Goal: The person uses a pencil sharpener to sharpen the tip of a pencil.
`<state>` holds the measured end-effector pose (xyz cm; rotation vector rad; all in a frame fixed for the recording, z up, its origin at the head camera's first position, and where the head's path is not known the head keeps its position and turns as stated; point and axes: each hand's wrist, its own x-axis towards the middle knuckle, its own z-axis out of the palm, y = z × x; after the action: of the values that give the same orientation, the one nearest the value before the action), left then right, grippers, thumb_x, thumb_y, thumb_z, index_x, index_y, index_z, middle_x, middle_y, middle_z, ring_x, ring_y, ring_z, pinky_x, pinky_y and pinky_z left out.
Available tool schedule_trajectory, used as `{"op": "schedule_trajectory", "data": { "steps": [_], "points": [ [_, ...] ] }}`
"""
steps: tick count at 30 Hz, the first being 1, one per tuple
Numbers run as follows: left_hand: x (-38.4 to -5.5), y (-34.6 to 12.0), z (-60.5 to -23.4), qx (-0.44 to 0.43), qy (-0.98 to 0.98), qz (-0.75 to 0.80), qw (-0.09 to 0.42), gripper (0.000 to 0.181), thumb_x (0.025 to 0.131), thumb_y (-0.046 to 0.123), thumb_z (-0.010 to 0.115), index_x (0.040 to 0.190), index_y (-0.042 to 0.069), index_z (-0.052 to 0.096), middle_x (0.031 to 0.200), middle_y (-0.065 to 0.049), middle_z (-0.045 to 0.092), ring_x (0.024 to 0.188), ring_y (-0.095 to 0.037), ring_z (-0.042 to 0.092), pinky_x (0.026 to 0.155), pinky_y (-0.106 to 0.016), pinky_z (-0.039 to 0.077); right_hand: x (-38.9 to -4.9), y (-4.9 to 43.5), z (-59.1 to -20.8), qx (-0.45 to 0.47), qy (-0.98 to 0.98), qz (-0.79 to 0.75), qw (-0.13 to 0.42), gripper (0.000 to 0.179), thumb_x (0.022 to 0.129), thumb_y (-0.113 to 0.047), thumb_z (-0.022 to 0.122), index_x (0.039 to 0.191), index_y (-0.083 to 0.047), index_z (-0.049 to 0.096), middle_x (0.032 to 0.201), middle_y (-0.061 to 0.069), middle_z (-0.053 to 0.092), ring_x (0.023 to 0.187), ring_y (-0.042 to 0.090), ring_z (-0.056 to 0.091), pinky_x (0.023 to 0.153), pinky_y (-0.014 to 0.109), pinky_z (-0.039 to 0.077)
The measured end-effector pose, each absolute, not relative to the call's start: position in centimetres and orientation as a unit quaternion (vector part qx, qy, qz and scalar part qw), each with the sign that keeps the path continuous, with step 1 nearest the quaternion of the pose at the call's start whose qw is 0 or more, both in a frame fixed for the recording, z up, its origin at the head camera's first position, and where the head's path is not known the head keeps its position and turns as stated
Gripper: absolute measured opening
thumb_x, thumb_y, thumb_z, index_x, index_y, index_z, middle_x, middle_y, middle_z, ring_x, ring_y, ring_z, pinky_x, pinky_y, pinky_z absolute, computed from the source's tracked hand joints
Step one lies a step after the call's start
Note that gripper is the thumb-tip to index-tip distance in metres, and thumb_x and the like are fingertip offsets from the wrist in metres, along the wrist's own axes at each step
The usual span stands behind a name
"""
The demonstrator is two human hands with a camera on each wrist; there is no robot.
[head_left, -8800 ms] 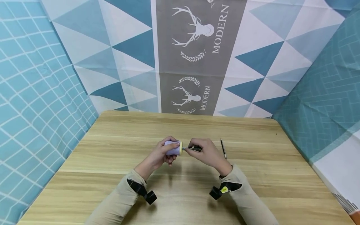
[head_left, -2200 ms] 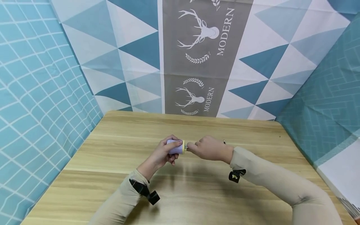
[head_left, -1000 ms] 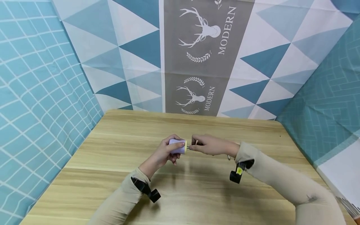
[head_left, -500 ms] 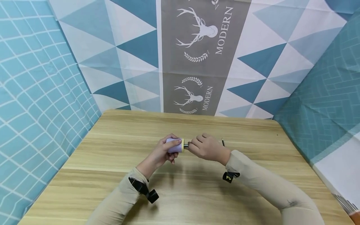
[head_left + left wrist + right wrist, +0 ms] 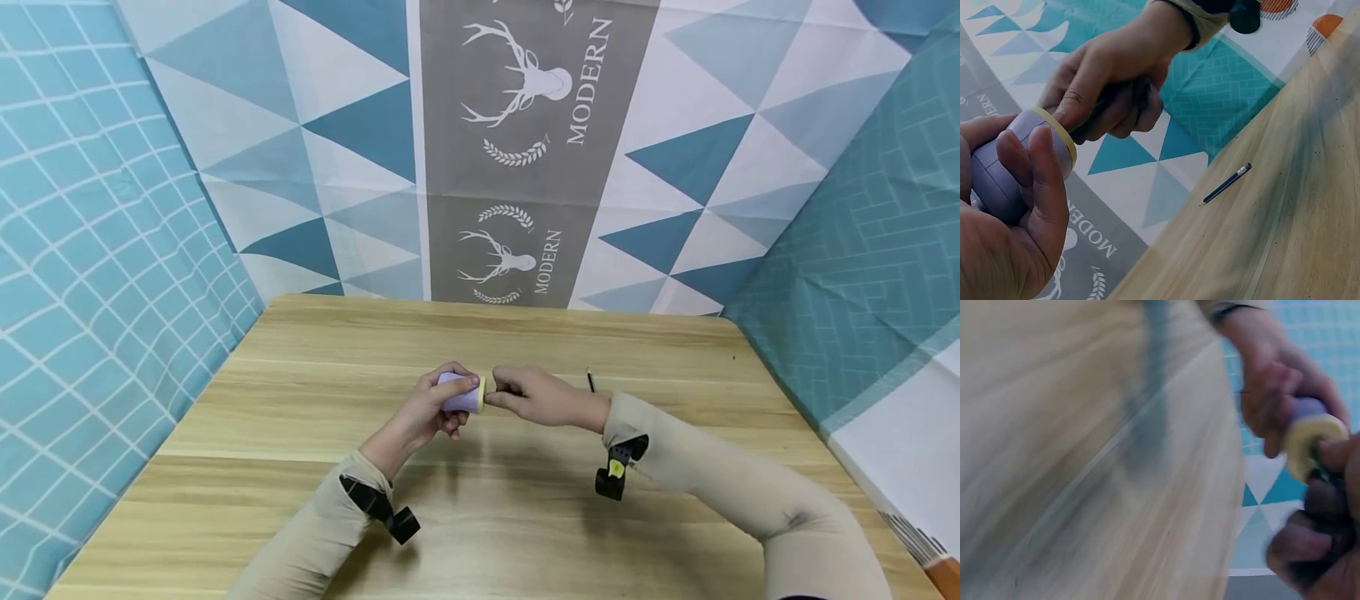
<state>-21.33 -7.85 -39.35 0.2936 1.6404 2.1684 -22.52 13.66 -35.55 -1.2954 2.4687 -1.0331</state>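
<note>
My left hand (image 5: 420, 412) grips a lilac cylinder (image 5: 457, 393) with a pale yellow rim, thumb along its upper side, rim facing right. Close against that rim is my right hand (image 5: 538, 397), its fingers curled round a slim dark handle (image 5: 1107, 100). In the right wrist view the handle's near end meets the middle of the yellow face (image 5: 1300, 440). Fingers cover most of the handle, so I cannot tell what kind of tool it is. Both hands are raised over the wooden table (image 5: 300, 425).
A dark pencil (image 5: 1227, 184) lies on the table beyond the right forearm, partly behind it in the head view. Patterned cloth (image 5: 360, 142) hangs at the table's back edge and both sides. Each wrist wears a black strapped camera (image 5: 403, 525).
The right hand has turned at the wrist back and forth against the yellow end. The metal shaft visible half a second ago is now hidden. The left hand keeps its grip on the cylinder.
</note>
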Motion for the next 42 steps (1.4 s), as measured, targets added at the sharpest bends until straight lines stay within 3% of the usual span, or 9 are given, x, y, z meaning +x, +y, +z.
{"op": "schedule_trajectory", "data": {
  "steps": [6,11,15,22,27,31,35,40,42],
  "points": [
    [-21.0,-7.8,-39.1,0.122,0.592,0.772,0.194,0.007,0.092,0.021,0.064,0.093,0.015,0.059,0.060,-0.006,0.056,0.042,-0.008,0.048,0.037,-0.023,0.049,-23.3,14.1,-34.5,-0.253,0.711,-0.523,0.397,0.026,0.107,-0.019,0.044,0.084,-0.008,0.041,0.052,-0.005,0.027,0.041,0.007,0.021,0.037,0.021,0.020],
    [-20.9,-7.7,-38.9,0.130,0.600,0.767,0.186,0.013,0.090,0.020,0.066,0.099,0.014,0.060,0.059,-0.007,0.056,0.042,-0.009,0.049,0.037,-0.025,0.049,-23.8,14.5,-34.3,-0.218,0.650,-0.553,0.473,0.022,0.108,-0.019,0.040,0.090,-0.007,0.044,0.051,-0.007,0.025,0.039,0.003,0.022,0.037,0.018,0.020],
    [-21.2,-7.9,-38.9,0.135,0.602,0.766,0.182,0.011,0.090,0.019,0.065,0.098,0.014,0.060,0.059,-0.006,0.056,0.041,-0.009,0.049,0.037,-0.025,0.050,-23.3,14.1,-34.2,-0.292,0.757,-0.480,0.334,0.025,0.107,-0.024,0.046,0.088,-0.007,0.047,0.054,-0.005,0.030,0.044,0.007,0.025,0.040,0.021,0.023],
    [-21.4,-8.5,-38.5,0.137,0.592,0.773,0.182,0.006,0.093,0.019,0.062,0.097,0.015,0.062,0.059,-0.006,0.057,0.041,-0.008,0.049,0.037,-0.025,0.050,-21.4,13.5,-35.1,-0.495,0.835,-0.088,-0.222,0.020,0.095,-0.024,0.067,0.088,-0.011,0.053,0.061,-0.007,0.048,0.047,0.006,0.040,0.040,0.020,0.032],
    [-21.3,-8.6,-38.3,0.131,0.583,0.780,0.184,0.006,0.093,0.019,0.061,0.097,0.015,0.062,0.059,-0.006,0.057,0.040,-0.008,0.048,0.037,-0.025,0.050,-21.5,13.7,-36.0,-0.517,0.727,0.071,-0.447,0.018,0.101,-0.022,0.054,0.092,-0.008,0.061,0.073,0.000,0.055,0.054,0.012,0.051,0.040,0.022,0.038],
    [-21.0,-8.7,-38.1,0.131,0.579,0.782,0.191,0.005,0.094,0.019,0.061,0.096,0.015,0.061,0.059,-0.006,0.057,0.040,-0.008,0.048,0.037,-0.025,0.050,-22.3,13.9,-36.3,-0.539,0.663,0.115,-0.507,0.027,0.108,-0.014,0.040,0.096,-0.011,0.064,0.074,0.000,0.054,0.054,0.013,0.048,0.040,0.022,0.037],
    [-20.9,-8.5,-38.1,0.131,0.576,0.785,0.188,0.004,0.093,0.019,0.061,0.095,0.015,0.061,0.058,-0.005,0.056,0.039,-0.007,0.047,0.036,-0.025,0.050,-22.6,13.9,-36.2,-0.554,0.642,0.147,-0.509,0.030,0.109,-0.012,0.035,0.095,-0.010,0.062,0.072,0.000,0.052,0.050,0.011,0.044,0.039,0.022,0.034],
    [-20.9,-8.5,-38.2,0.125,0.577,0.786,0.184,0.005,0.094,0.020,0.062,0.093,0.015,0.061,0.057,-0.005,0.056,0.038,-0.007,0.047,0.035,-0.025,0.050,-22.5,13.6,-36.1,-0.564,0.687,0.151,-0.432,0.037,0.109,-0.009,0.022,0.095,-0.007,0.056,0.065,-0.001,0.048,0.044,0.009,0.037,0.037,0.020,0.026],
    [-20.9,-8.5,-38.2,0.121,0.579,0.785,0.183,0.006,0.094,0.021,0.062,0.092,0.015,0.061,0.057,-0.004,0.056,0.038,-0.007,0.047,0.036,-0.025,0.050,-22.4,13.5,-36.0,-0.566,0.716,0.135,-0.386,0.029,0.107,-0.006,0.027,0.095,-0.006,0.054,0.062,-0.001,0.045,0.043,0.007,0.031,0.037,0.019,0.022]
  ]
}}
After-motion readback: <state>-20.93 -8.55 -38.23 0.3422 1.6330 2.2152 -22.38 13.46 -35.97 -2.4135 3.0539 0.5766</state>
